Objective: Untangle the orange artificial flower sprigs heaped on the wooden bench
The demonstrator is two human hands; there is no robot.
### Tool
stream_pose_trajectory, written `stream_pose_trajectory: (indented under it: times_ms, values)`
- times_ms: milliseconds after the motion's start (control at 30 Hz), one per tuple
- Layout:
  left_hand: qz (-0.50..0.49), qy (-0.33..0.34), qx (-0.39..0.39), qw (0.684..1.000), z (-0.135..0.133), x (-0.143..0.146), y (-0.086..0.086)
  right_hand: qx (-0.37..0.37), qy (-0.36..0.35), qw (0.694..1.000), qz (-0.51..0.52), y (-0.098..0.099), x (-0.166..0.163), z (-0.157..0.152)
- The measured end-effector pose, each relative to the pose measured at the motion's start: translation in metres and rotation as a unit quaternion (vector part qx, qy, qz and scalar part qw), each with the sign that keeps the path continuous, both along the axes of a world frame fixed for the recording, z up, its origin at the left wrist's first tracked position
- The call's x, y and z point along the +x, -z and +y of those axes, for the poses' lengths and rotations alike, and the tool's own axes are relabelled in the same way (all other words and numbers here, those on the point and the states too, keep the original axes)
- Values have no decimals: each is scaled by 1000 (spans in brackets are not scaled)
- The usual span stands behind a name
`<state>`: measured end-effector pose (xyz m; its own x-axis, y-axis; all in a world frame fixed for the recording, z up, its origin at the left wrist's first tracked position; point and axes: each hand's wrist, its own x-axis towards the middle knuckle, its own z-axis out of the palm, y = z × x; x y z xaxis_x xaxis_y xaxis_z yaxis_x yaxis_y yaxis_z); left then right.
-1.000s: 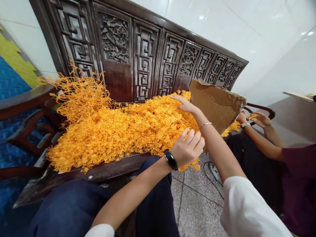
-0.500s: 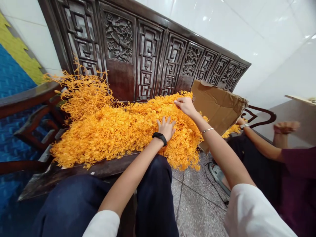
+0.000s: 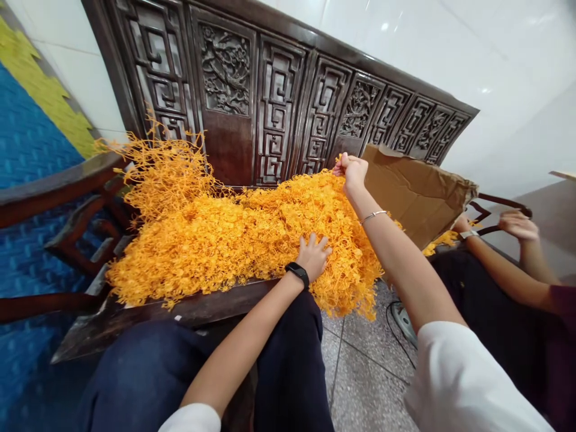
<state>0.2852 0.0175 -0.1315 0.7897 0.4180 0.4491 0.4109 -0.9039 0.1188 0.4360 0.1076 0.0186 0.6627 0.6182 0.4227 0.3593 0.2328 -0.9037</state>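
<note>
A large heap of orange plastic flower pieces (image 3: 225, 240), some still on branching stems, covers the seat of a dark wooden bench (image 3: 202, 307). My left hand (image 3: 314, 257), with a black band at the wrist, lies on the right part of the heap with its fingers spread. Raised just above the heap's back edge, my right hand (image 3: 354, 171) has its fingers pinched together. A small orange piece (image 3: 338, 159) pokes out at its fingertips. To the right of that hand leans a brown cardboard sheet (image 3: 414, 192).
Behind the heap rises the carved bench back (image 3: 229, 144). A wooden armrest (image 3: 67, 180) stands at the left, beside blue matting (image 3: 36, 126). Another person's hands (image 3: 517, 227) are at the right, past the cardboard. A grey device with a cable (image 3: 402, 321) rests on the floor.
My right hand has lifted slightly off the heap with an orange piece at its fingertips. My left hand stays spread on the heap. The whole view has shifted a little.
</note>
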Motion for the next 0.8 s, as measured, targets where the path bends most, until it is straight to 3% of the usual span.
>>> stream_pose_trajectory:
  times_ms: [133, 167, 233, 300, 367, 400, 467, 533, 600, 700, 800]
  values:
    - [-15, -8, -27, 999, 6, -9, 5, -179, -81, 980, -38, -5, -1, 0]
    - [-24, -13, -37, 999, 9, -12, 5, -232, -79, 966, -80, -7, 1, -3]
    - [-47, -20, -58, 997, 15, -19, 1, -299, -10, 931, -206, -10, 5, -12]
    - [-75, -26, -77, 994, 23, -24, -8, -297, 95, 884, -348, -12, 7, -23]
    - [-129, -56, -106, 984, 33, -26, -20, -231, 130, 852, -452, -12, 4, -34]
    - [-163, -82, -121, 976, 40, -26, -26, -202, 100, 842, -489, -10, 1, -38]
    - [-204, -132, -129, 961, 54, -26, -35, -184, -50, 816, -545, -1, -9, -45]
    - [-176, -132, -135, 966, 68, -25, -39, -228, -225, 769, -553, 13, -20, -49]
    - [-120, -94, -170, 974, 81, -26, -38, -293, -289, 709, -573, 29, -28, -51]
    - [-79, -43, -231, 969, 93, -30, -34, -340, -212, 653, -643, 43, -28, -50]
    - [-108, -21, -249, 962, 99, -39, -35, -313, -149, 654, -673, 45, -14, -44]
